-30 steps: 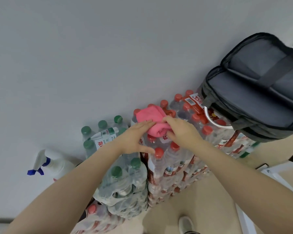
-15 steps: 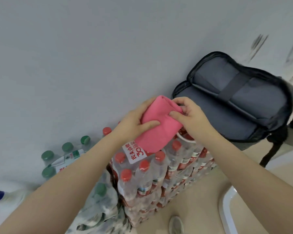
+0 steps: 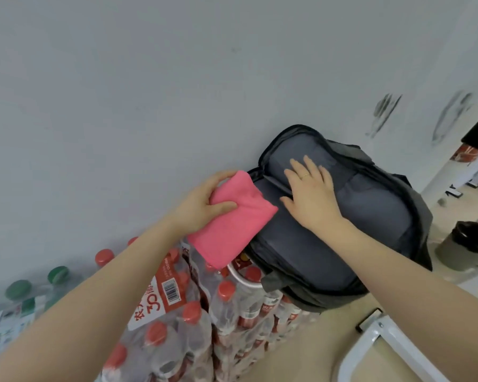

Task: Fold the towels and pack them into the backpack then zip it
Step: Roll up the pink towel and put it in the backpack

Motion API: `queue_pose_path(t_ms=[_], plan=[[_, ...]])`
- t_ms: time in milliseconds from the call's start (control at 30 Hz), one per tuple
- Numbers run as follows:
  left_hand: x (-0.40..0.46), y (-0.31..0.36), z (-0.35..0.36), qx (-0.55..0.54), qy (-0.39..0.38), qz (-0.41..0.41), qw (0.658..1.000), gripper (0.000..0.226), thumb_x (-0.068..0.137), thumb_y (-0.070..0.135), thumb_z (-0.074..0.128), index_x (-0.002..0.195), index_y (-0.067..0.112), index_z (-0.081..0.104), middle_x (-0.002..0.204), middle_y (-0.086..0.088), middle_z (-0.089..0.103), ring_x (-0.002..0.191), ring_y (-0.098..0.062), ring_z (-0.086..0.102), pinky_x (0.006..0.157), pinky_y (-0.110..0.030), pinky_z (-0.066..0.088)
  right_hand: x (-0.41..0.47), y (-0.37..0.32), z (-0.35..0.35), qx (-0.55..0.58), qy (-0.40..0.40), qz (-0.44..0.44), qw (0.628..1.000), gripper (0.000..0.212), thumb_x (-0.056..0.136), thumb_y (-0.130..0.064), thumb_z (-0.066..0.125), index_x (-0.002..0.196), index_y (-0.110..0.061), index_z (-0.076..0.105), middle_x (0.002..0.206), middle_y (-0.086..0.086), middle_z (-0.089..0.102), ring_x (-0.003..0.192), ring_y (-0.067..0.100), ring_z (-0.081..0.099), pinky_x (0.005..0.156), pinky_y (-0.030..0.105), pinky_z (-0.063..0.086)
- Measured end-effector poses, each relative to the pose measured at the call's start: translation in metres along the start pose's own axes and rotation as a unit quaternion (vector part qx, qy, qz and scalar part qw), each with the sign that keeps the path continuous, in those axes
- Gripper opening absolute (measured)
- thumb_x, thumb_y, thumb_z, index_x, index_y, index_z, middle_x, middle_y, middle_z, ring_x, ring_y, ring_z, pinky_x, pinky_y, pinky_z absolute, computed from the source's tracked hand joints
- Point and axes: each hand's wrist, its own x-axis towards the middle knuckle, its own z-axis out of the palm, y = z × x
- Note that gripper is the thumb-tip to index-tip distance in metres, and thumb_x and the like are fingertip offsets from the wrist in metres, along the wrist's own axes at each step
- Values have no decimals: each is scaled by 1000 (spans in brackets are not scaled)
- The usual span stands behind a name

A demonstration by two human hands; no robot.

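— Towel?
— Folded, pink, pinched in left hand, thumb on top, fingers under; hanging just over the near edge of the backpack, not yet inside.
— Right hand?
— Flat, fingers straight, pressing the grey lining; holding nothing.
— Handling?
— Probably light, soft, floppy; likely to unfold if held by one corner. Better gripped across the folded edge.
— Backpack?
— Unzipped, lying open on bottle packs.
— Hidden?
— Zipper pulls not made out; other towels not in view; compartment depth unclear.
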Motion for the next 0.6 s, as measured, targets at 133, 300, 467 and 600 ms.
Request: queue_pose_path(t_ms=[133,300,467,600], plan=[[12,3,7,12,17,-21,1000,58,86,16,62,138,23,36,125,12,43,111,-6,45,89,-13,32,12,13,16,-38,-62,17,997,79,90,-41,52,147,-9,8,158,8,2,145,30,5,116,45,8],[25,5,15,24,20,-35,999,58,85,16,63,138,21,38,123,14,43,111,-4,43,88,-9,29,22,22,32,-50,-67,7,996,65,89,-31,57,138,-2,27,144,15,36,123,29,45,95,36,39],[37,12,23,18,36,-71,997,49,81,20,69,125,28,49,99,17,52,86,-3,53,71,-11,40,23,25,32,-119,-15,-27,992,33,88,-12,56,119,-5,47,111,7,60,94,24,63,62,31,38],[52,20,32,-26,12,-86,996,42,81,19,68,119,28,52,93,17,55,82,-1,55,70,-5,40,34,43,13,-77,11,-22,997,23,91,-11,50,113,-8,47,110,9,61,92,30,63,57,31,31]])
